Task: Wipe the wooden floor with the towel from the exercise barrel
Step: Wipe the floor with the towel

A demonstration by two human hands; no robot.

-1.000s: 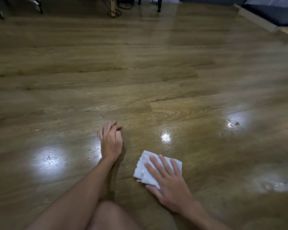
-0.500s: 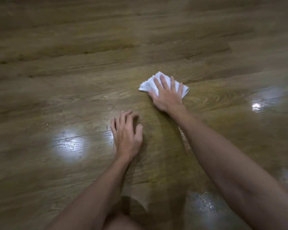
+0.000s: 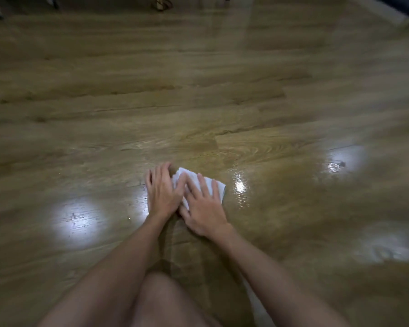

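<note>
2 hands (image 3: 163, 194) flat, side by side, on towel (image 3: 216, 186)

Both hands lie flat, palms down, side by side: left hand (image 3: 162, 192), right hand (image 3: 204, 206).

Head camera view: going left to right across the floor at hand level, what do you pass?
Big light reflection → left hand → white towel with the right hand pressed on it → small bright glare → far-right reflection.

Glossy wooden floor (image 3: 222, 95) mirrors bright lamps; furniture legs (image 3: 158, 3) stand far off.
</note>
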